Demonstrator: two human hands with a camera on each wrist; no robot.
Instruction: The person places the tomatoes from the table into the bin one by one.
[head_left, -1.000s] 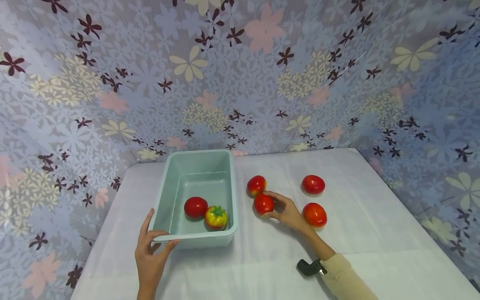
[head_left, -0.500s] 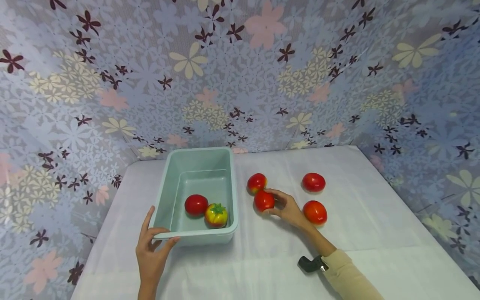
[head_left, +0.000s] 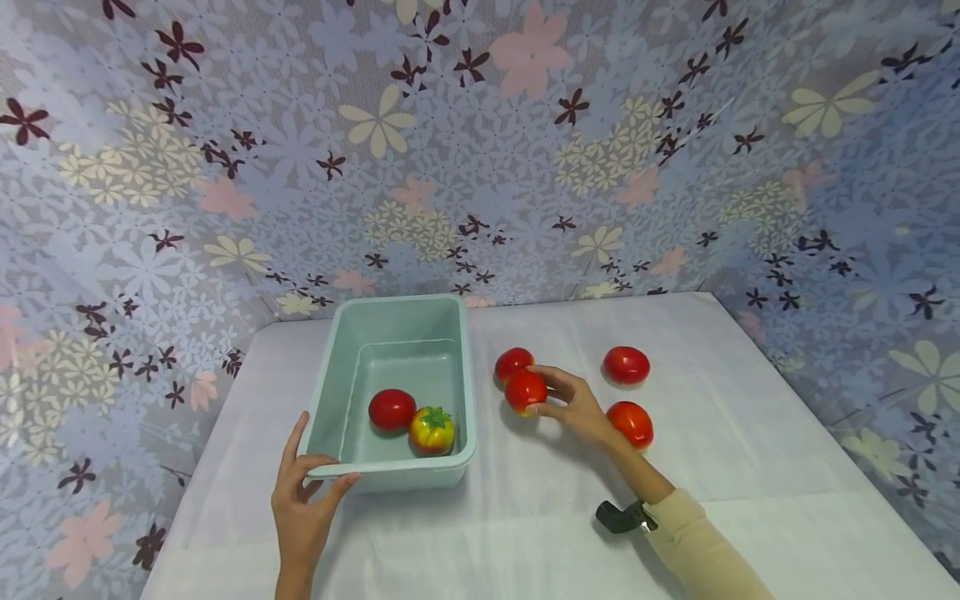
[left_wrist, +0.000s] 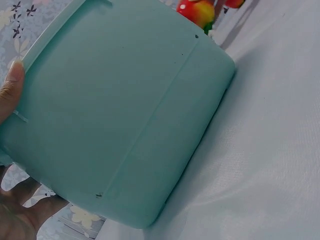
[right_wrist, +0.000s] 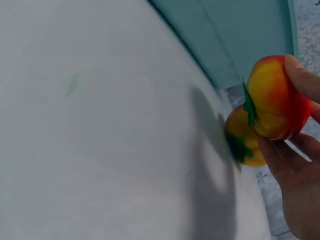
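My right hand pinches a red tomato between thumb and fingers, just above the white cloth. In the right wrist view this tomato shows a yellow-orange underside with green leaves, lifted off the surface. Right behind it lies another tomato, partly covered. My left hand grips the near left corner of a pale green plastic tub, thumb outside and fingers at the rim. Inside the tub sit a red tomato and a yellow-red tomato with its green leaves up.
Two more red tomatoes, a far one and a nearer one, lie right of my right hand; my forearm passes close by the nearer. A white cloth covers the table. Flowered fabric stands behind and at both sides.
My right hand has raised its tomato slightly off the cloth, moving it a little up in the head view. The left hand and the tub stay in place.
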